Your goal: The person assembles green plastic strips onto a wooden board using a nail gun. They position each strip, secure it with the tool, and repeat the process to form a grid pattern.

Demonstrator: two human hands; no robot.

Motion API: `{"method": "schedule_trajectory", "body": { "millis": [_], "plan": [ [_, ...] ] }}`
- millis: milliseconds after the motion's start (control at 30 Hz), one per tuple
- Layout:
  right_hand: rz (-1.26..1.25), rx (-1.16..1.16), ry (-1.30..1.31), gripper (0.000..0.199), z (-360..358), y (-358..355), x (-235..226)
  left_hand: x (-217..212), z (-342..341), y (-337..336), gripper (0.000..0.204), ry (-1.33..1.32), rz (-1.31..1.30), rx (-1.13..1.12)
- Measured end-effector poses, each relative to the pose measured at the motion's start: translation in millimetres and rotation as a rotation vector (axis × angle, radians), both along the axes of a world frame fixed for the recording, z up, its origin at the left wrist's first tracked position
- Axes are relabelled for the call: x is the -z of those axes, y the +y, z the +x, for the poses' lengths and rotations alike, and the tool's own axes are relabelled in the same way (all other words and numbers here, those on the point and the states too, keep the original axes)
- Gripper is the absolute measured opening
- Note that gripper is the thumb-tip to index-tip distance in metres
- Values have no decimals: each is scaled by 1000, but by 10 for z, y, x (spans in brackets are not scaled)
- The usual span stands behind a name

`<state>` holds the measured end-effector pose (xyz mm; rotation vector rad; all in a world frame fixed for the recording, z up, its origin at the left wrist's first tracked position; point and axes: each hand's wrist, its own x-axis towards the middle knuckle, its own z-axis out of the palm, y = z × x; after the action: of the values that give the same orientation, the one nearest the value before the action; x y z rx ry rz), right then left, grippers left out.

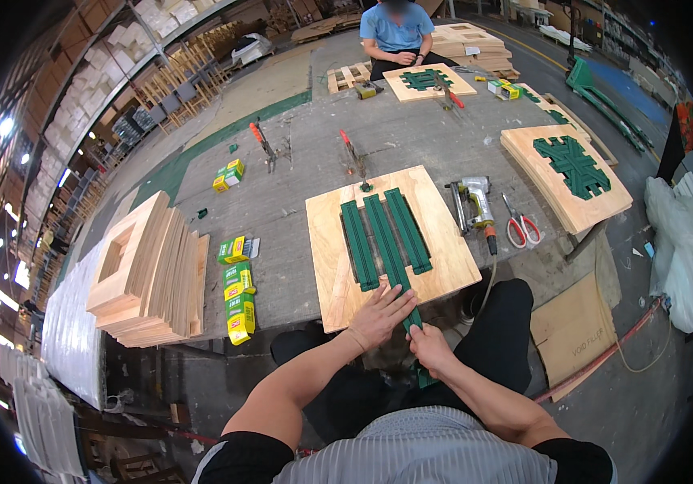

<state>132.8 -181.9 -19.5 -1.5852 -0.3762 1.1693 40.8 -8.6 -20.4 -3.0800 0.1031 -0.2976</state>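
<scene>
A square wooden seat frame (326,242) lies at the near edge of the table, with green webbing straps (360,246) side by side over its central opening. The middle strap (387,242) runs on toward me past the frame's near edge, and its loose end hangs down. My left hand (380,315) rests flat on this strap and the near part of the frame, fingers stretched out. Just beyond the edge, my right hand (431,348) is closed round the same strap. At the frame's far edge stands a red-handled plier-like tool (349,149).
A pneumatic staple gun (477,202) and red-handled scissors (521,222) lie right of the frame. Stacked wooden frames (148,274) and staple boxes (238,282) stand left. Webbed frames (568,173) are piled right. Across the table, a person (399,36) sits behind another frame (427,81).
</scene>
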Motion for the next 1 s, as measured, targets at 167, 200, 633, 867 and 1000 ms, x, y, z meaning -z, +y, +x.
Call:
{"method": "schedule_trajectory", "body": {
  "millis": [167, 200, 633, 867, 1000],
  "plan": [
    [3, -12, -26, 31, -3, 1, -4, 27, -9, 1, 82, -26, 3, -1],
    [2, -13, -36, 31, -3, -1, -8, 32, -9, 5, 83, -26, 6, -1],
    [-30, -2, -4, 32, -32, -26, 89, 129, -21, 31, 83, -114, 7, 33],
    [-52, -6, 14, 33, 0, -13, 301, 58, -31, 79, 75, -27, -61, 64],
    [-76, -23, -1, 34, 6, 72, 416, 27, -62, 97, 75, -12, -150, 55]
  ]
}}
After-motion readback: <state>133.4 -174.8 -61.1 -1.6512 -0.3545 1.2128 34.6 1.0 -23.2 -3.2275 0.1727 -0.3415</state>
